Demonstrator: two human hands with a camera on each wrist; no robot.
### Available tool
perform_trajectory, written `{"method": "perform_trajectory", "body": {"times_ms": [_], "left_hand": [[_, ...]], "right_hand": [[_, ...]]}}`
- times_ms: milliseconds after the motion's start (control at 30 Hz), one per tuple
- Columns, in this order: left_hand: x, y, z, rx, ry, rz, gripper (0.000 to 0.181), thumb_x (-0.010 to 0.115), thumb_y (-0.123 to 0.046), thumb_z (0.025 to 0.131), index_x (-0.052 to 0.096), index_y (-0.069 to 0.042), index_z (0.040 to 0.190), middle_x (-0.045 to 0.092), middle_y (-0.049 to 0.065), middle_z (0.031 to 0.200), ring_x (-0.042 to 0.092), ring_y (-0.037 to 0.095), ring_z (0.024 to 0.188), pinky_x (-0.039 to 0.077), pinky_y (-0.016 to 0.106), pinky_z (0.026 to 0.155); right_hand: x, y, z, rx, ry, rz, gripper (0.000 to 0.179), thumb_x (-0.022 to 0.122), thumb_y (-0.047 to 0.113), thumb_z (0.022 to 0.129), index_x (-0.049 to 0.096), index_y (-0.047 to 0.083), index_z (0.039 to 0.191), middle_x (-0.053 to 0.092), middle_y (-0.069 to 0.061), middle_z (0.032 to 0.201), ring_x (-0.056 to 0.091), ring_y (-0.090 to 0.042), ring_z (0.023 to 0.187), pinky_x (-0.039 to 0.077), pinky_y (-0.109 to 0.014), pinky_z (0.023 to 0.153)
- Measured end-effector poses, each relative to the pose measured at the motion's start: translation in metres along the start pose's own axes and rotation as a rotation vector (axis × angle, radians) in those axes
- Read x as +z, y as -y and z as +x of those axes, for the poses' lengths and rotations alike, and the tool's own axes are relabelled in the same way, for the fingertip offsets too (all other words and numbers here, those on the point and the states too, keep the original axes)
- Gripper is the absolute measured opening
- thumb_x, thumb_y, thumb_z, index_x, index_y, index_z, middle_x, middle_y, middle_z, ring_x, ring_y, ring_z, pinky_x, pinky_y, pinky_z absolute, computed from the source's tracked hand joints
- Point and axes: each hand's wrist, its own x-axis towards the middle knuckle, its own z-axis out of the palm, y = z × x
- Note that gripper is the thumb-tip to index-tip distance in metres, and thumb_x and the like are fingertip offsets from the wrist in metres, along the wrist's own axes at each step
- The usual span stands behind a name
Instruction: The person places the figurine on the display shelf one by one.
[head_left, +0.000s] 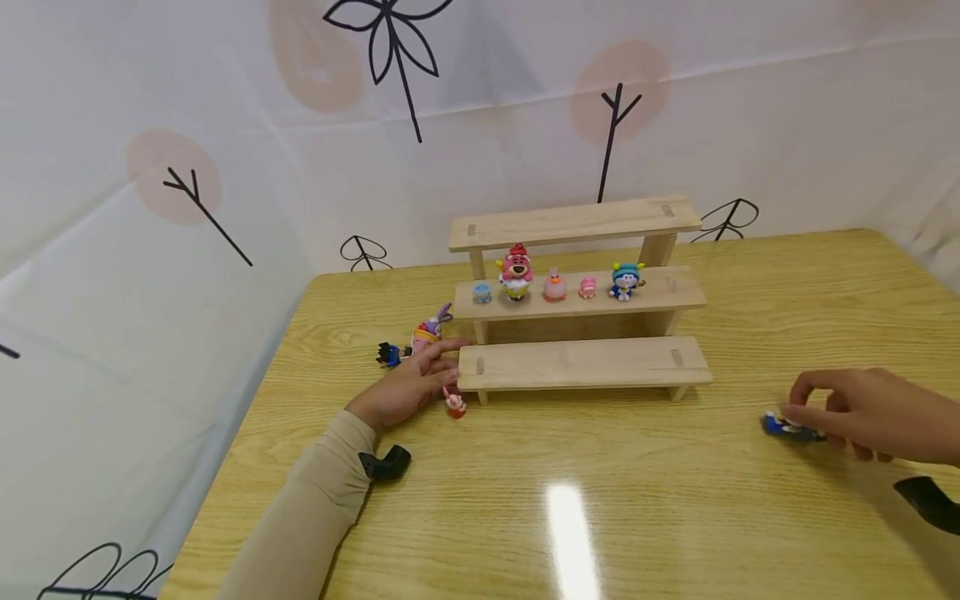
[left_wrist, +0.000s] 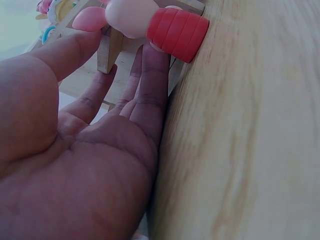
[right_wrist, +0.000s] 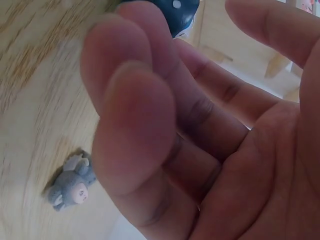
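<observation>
Beneath the right hand (head_left: 862, 408), its fingers bent, a blue figure (head_left: 777, 425) lies on the table (head_left: 480, 508), blue end toward the left hand (head_left: 405, 390); whether the fingers pinch it, I cannot tell. Beside the left hand's thumb, a pink figure (head_left: 455, 404) stands upright; that hand's fingers spread to the wooden rack (head_left: 577, 365). Beyond, between both hands, its middle shelf (head_left: 675, 292) bears five figurines (head_left: 555, 287).
</observation>
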Motion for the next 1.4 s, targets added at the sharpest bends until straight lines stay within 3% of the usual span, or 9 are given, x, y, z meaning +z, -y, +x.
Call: {"method": "perform_trajectory", "body": {"times_ms": [300, 533, 867, 1067, 1400], "left_hand": [[0.0, 0.001, 0.0, 0.011, -0.002, 0.004, 0.048, 0.05, -0.025, 0.106, 0.037, -0.029, 0.152, 0.054, 0.01, 0.127, 0.054, 0.016, 0.107, 0.047, 0.023, 0.085], [0.0, 0.002, 0.0, 0.004, -0.004, -0.002, 0.047, 0.05, -0.024, 0.107, 0.038, -0.03, 0.152, 0.053, 0.011, 0.129, 0.053, 0.015, 0.108, 0.047, 0.023, 0.085], [0.0, 0.001, 0.0, 0.0, 0.0, -0.027, 0.048, 0.05, -0.024, 0.106, 0.037, -0.029, 0.153, 0.054, 0.011, 0.129, 0.055, 0.014, 0.109, 0.048, 0.022, 0.086], [0.0, 0.001, 0.0, -0.001, 0.001, -0.018, 0.049, 0.05, -0.026, 0.106, 0.036, -0.029, 0.153, 0.054, 0.01, 0.127, 0.054, 0.015, 0.107, 0.048, 0.023, 0.086], [0.0, 0.001, 0.0, 0.001, 0.001, -0.028, 0.05, 0.05, -0.024, 0.107, 0.035, -0.027, 0.154, 0.053, 0.01, 0.129, 0.055, 0.015, 0.109, 0.048, 0.022, 0.086]], "right_hand": [[0.002, -0.001, 0.001, -0.012, 0.03, 0.043, 0.024, 0.058, 0.037, 0.101, 0.061, 0.013, 0.105, 0.053, 0.002, 0.059, 0.044, -0.009, 0.047, 0.038, -0.026, 0.044], [0.005, 0.001, 0.004, -0.029, 0.0, -0.005, 0.024, 0.062, 0.033, 0.099, 0.062, 0.011, 0.109, 0.055, 0.002, 0.064, 0.045, -0.01, 0.048, 0.039, -0.026, 0.045], [0.002, 0.008, 0.008, -0.041, -0.034, -0.039, 0.041, 0.066, 0.035, 0.096, 0.059, 0.002, 0.119, 0.064, 0.003, 0.085, 0.053, -0.009, 0.059, 0.045, -0.027, 0.05], [0.003, 0.013, 0.009, -0.056, -0.052, -0.021, 0.047, 0.066, 0.032, 0.097, 0.059, -0.005, 0.125, 0.065, 0.002, 0.089, 0.055, -0.007, 0.06, 0.047, -0.028, 0.049], [0.006, 0.012, 0.012, -0.075, -0.05, 0.027, 0.044, 0.064, 0.032, 0.098, 0.064, -0.004, 0.123, 0.065, 0.001, 0.093, 0.052, -0.005, 0.061, 0.047, -0.028, 0.05]]}}
